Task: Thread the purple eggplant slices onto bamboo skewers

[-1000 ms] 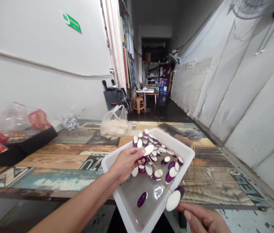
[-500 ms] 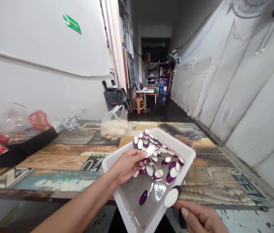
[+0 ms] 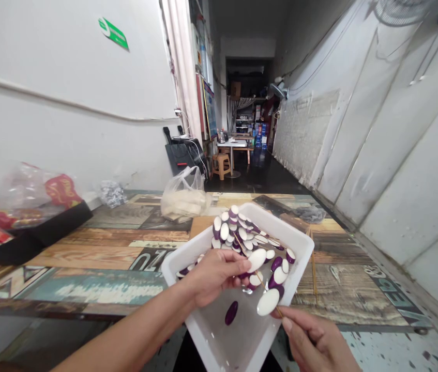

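My left hand (image 3: 216, 276) pinches an oval eggplant slice (image 3: 256, 260), white on its cut face, above a white plastic tub (image 3: 296, 274). A thin wooden skewer (image 3: 261, 280) shows on both sides of that slice. Its near end is held between the closed fingers of my right hand (image 3: 314, 336), at the tub's right front edge. Another purple-skinned eggplant slice (image 3: 268, 302) sits on the skewer close to my right fingertips. Many more eggplant pieces (image 3: 224, 231) are heaped at the tub's far end, and one purple piece (image 3: 231, 313) lies alone near the front.
The tub rests partly on a wood-patterned table (image 3: 106, 243). Behind it stands a plastic bag (image 3: 185, 199) with pale contents. A black tray (image 3: 32, 232) of red packets is at far left. Thin sticks (image 3: 314, 268) lie right of the tub.
My left hand has moved right and down along the skewer with its slice, nearer my right hand. More skewer now shows beyond that slice. The right hand has shifted slightly up and left.
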The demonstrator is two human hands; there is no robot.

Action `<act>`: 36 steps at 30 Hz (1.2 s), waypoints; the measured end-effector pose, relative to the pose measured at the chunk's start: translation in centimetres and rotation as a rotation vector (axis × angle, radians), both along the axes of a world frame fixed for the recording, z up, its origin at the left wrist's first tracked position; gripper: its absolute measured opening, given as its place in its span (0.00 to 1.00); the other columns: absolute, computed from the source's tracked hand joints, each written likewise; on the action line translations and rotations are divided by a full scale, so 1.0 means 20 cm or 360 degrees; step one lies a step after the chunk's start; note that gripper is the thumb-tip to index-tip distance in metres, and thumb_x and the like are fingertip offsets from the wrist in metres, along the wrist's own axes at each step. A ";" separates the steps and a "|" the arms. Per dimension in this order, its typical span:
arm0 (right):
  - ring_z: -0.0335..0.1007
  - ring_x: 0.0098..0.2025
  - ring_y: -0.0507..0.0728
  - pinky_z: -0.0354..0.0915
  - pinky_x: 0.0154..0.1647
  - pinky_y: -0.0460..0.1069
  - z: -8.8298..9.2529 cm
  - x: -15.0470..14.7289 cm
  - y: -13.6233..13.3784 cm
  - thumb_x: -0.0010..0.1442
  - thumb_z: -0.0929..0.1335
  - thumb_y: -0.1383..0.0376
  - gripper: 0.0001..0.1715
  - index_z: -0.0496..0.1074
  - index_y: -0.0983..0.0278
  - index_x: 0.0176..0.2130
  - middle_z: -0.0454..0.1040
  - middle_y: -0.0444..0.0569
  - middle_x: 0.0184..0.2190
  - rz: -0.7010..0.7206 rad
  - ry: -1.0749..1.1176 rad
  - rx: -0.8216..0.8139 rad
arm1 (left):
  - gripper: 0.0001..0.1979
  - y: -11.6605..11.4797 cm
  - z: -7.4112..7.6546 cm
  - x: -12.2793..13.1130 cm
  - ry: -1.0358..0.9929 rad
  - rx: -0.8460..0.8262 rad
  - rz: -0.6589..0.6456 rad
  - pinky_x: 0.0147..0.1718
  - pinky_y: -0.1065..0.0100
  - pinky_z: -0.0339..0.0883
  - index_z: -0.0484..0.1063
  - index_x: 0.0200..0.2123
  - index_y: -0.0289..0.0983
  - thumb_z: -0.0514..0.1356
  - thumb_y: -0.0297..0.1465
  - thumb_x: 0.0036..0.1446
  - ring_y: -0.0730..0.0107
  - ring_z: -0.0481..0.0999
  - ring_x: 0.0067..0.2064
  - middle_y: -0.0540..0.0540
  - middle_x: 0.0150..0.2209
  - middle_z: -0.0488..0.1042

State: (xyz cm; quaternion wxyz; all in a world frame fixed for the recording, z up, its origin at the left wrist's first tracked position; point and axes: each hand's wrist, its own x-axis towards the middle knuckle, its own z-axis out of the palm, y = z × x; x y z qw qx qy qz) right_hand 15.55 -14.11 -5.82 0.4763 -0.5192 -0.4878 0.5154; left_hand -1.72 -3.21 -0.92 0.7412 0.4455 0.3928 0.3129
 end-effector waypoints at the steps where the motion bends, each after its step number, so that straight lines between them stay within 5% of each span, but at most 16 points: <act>1: 0.40 0.16 0.47 0.38 0.17 0.44 0.01 -0.01 0.01 0.55 0.64 0.51 0.25 0.74 0.67 0.40 0.46 0.36 0.13 -0.0005 0.0001 0.0040 | 0.11 -0.02 0.00 0.01 0.0053 0.0054 -0.0025 0.22 0.77 0.59 0.71 0.24 0.29 0.66 0.32 0.43 0.80 0.66 0.22 0.45 0.22 0.72; 5: 0.44 0.18 0.47 0.44 0.16 0.43 0.12 -0.01 0.07 0.55 0.64 0.53 0.23 0.74 0.67 0.39 0.55 0.40 0.16 0.0069 -0.0066 0.0104 | 0.12 -0.06 0.03 0.05 0.0200 0.0291 -0.0039 0.22 0.76 0.58 0.72 0.25 0.31 0.65 0.35 0.44 0.79 0.65 0.21 0.47 0.21 0.71; 8: 0.46 0.16 0.47 0.45 0.14 0.43 0.18 0.02 0.11 0.56 0.64 0.53 0.24 0.73 0.68 0.43 0.54 0.39 0.15 0.0002 -0.0179 0.0103 | 0.13 -0.04 0.06 0.05 0.0293 0.0463 -0.0011 0.24 0.74 0.59 0.74 0.35 0.34 0.59 0.38 0.50 0.75 0.68 0.24 0.48 0.23 0.72; 10: 0.44 0.15 0.47 0.43 0.13 0.43 0.19 0.04 0.11 0.56 0.64 0.53 0.26 0.71 0.69 0.45 0.51 0.37 0.14 -0.0154 -0.0132 0.0124 | 0.15 -0.02 0.05 0.06 0.0474 0.0685 -0.0038 0.26 0.73 0.60 0.73 0.40 0.36 0.57 0.37 0.52 0.72 0.69 0.26 0.47 0.26 0.74; 14: 0.39 0.13 0.46 0.40 0.12 0.42 0.13 0.04 0.10 0.55 0.65 0.52 0.27 0.70 0.69 0.47 0.46 0.34 0.12 -0.0456 -0.0009 0.0187 | 0.13 0.00 -0.03 0.10 0.1080 0.1283 -0.0292 0.29 0.69 0.59 0.76 0.34 0.38 0.60 0.38 0.47 0.64 0.71 0.31 0.45 0.29 0.76; 19: 0.65 0.23 0.54 0.63 0.25 0.48 0.04 0.02 0.29 0.57 0.62 0.56 0.22 0.74 0.69 0.40 0.70 0.49 0.21 -0.1220 -0.0611 0.0801 | 0.27 0.10 0.01 0.15 0.1366 0.1569 -0.0414 0.33 0.67 0.59 0.71 0.44 0.38 0.66 0.37 0.36 0.55 0.72 0.37 0.40 0.37 0.75; 24: 0.71 0.34 0.58 0.67 0.34 0.49 0.10 0.03 0.58 0.59 0.60 0.60 0.20 0.73 0.68 0.44 0.76 0.52 0.30 -0.1147 -0.0619 0.0850 | 0.29 0.29 0.17 0.08 0.1639 0.1491 -0.0494 0.38 0.64 0.60 0.68 0.47 0.36 0.65 0.35 0.38 0.50 0.70 0.43 0.38 0.43 0.72; 32: 0.72 0.36 0.56 0.65 0.40 0.48 0.13 0.02 0.96 0.60 0.60 0.65 0.16 0.73 0.68 0.40 0.77 0.52 0.35 -0.0942 -0.0795 0.0952 | 0.18 0.53 0.12 0.07 0.1738 0.1710 -0.0218 0.42 0.64 0.60 0.67 0.45 0.34 0.56 0.29 0.48 0.57 0.69 0.43 0.40 0.44 0.71; 36: 0.71 0.30 0.54 0.65 0.35 0.47 0.13 0.00 1.14 0.59 0.59 0.67 0.16 0.73 0.68 0.40 0.77 0.51 0.32 -0.0869 -0.0926 0.1067 | 0.10 0.62 0.14 0.11 0.1665 0.1817 -0.0236 0.42 0.67 0.60 0.73 0.35 0.34 0.54 0.26 0.49 0.61 0.70 0.42 0.42 0.38 0.73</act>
